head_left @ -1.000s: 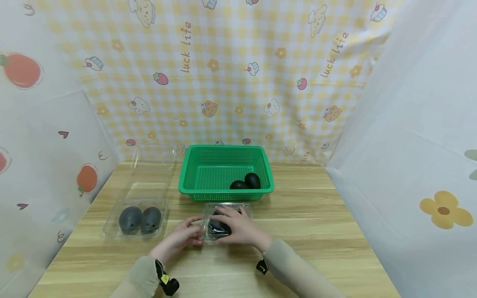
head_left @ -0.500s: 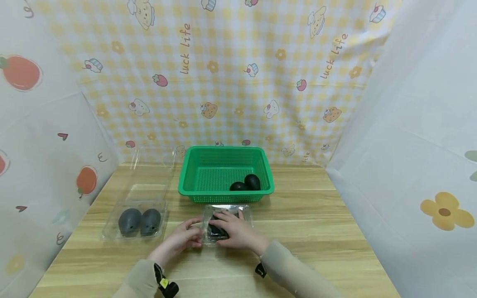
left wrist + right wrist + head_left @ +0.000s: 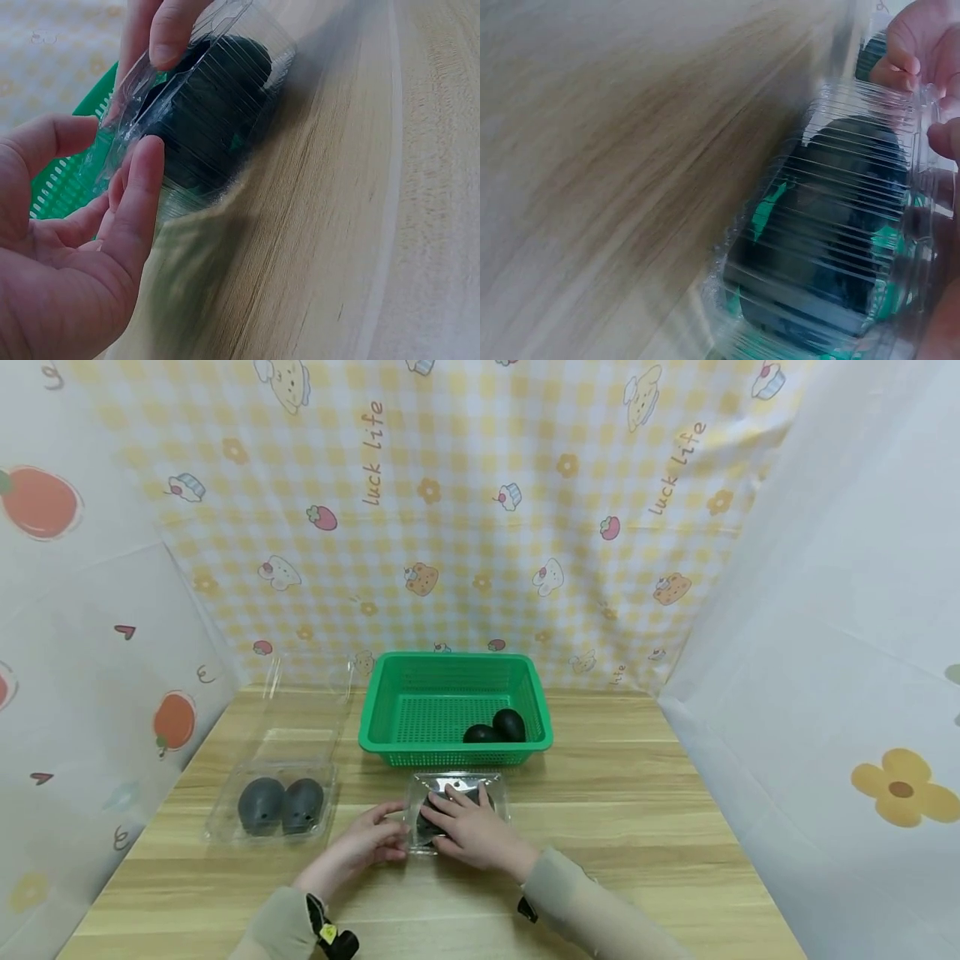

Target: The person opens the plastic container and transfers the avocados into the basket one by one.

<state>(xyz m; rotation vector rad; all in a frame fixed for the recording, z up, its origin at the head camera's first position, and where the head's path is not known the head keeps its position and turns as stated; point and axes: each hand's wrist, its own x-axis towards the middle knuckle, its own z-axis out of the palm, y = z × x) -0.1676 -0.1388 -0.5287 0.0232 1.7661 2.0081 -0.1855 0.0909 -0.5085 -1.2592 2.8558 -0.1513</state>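
Note:
A clear plastic clamshell box (image 3: 498, 781) with dark egg-shaped pieces inside stands in front of the basket, its lid down. My right hand (image 3: 480, 833) lies across the lid with fingers spread, pressing on it and covering part of the contents. At the box's left side my left hand (image 3: 360, 845) touches the edge with slightly bent fingers. In the left wrist view, fingers (image 3: 146, 176) of that hand rest against the ribbed wall. Through the clear side, the right wrist view shows a dark egg-shaped piece (image 3: 810, 255).
A green perforated basket (image 3: 453, 748) holds two dark egg-shaped pieces (image 3: 509, 725) at its right. To the left, another clear clamshell (image 3: 225, 818) stands with its lid raised and two similar pieces (image 3: 262, 806) inside. Patterned cloth hangs behind the wooden table (image 3: 615, 827).
My right hand has moved slightly over the lid, and its fingers have gone from arched to flatter and spread. My left hand stays at the box's left edge.

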